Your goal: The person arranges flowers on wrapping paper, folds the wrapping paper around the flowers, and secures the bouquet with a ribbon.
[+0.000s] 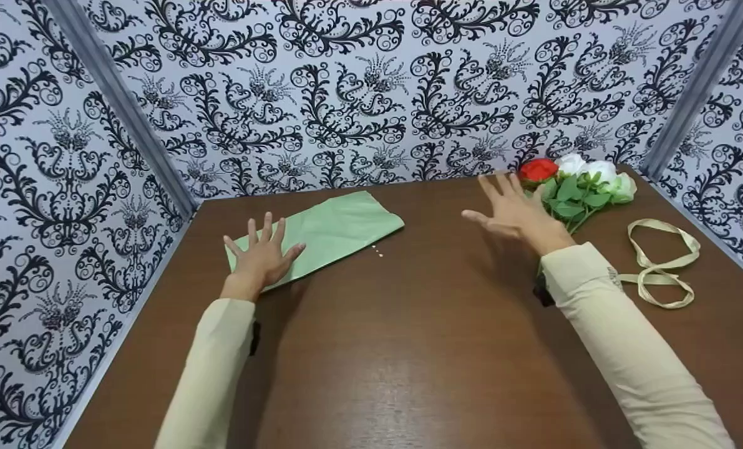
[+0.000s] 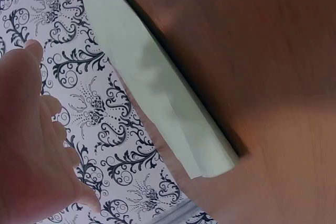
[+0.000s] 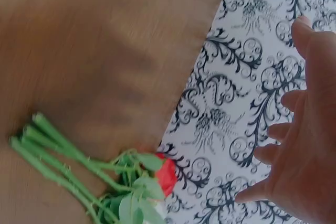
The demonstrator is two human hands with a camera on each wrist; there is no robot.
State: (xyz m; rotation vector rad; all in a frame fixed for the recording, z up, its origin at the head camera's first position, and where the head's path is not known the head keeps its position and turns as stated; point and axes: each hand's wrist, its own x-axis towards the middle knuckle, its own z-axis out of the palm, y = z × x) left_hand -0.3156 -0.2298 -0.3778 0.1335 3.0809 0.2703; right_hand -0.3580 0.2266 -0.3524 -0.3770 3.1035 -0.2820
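Observation:
My left hand (image 1: 260,259), fingers spread and straight, hovers over the near left end of a folded sheet of light green paper (image 1: 340,227). In the left wrist view the green paper (image 2: 157,87) lies on the table apart from the fingers. My right hand (image 1: 514,212) is also spread and holds nothing, just left of a bunch of artificial roses (image 1: 580,193). One rose is red (image 1: 538,169); the others are white or pale green. Their green stems (image 3: 63,161) and leaves show in the right wrist view, away from the hand.
A cream ribbon (image 1: 664,265) lies in loops at the right of the brown table (image 1: 371,349). Small pale bits (image 1: 377,251) sit beside the paper's edge. Patterned black-and-white walls (image 1: 346,93) stand behind and at both sides.

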